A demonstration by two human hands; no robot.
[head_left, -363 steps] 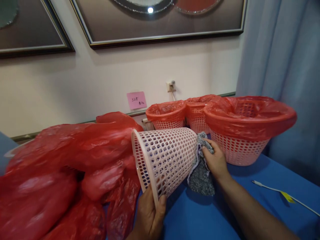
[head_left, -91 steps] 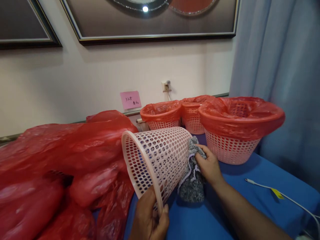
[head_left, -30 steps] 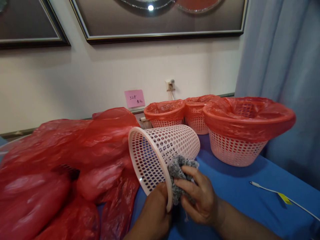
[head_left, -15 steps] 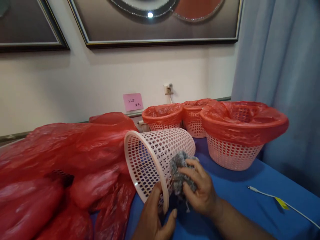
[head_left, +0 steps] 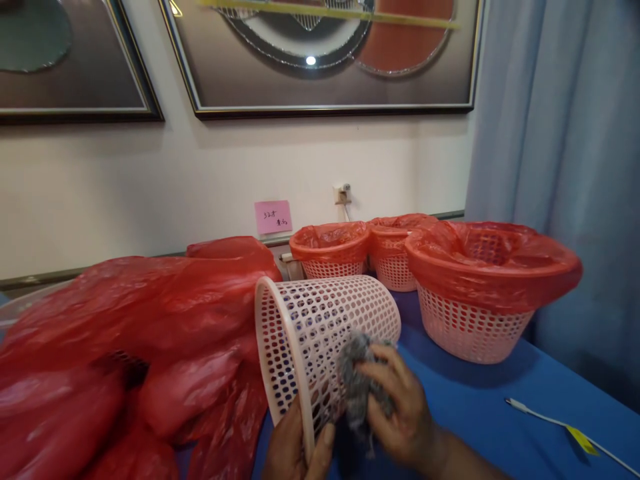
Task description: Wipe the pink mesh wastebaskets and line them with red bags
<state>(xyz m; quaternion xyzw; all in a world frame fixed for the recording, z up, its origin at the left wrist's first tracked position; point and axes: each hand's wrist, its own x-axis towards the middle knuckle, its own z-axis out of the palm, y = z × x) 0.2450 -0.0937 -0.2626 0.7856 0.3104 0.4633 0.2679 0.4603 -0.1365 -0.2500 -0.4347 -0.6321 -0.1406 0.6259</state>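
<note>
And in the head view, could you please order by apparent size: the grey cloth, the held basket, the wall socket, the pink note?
Largest to smallest:
held basket
grey cloth, partly covered by the right hand
pink note
wall socket

blurred cloth, cut-off edges

the grey cloth (head_left: 356,380) in the right hand (head_left: 400,408) is blurred. the left hand (head_left: 287,443) is cut off below and partly hidden by the pink basket (head_left: 360,300). the heap of red bags (head_left: 165,300) runs past the left and bottom edges. writing on the pink note (head_left: 273,217) is too small to read. a white cable (head_left: 544,415) runs off at right, a framed picture (head_left: 325,87) at the top.
</note>
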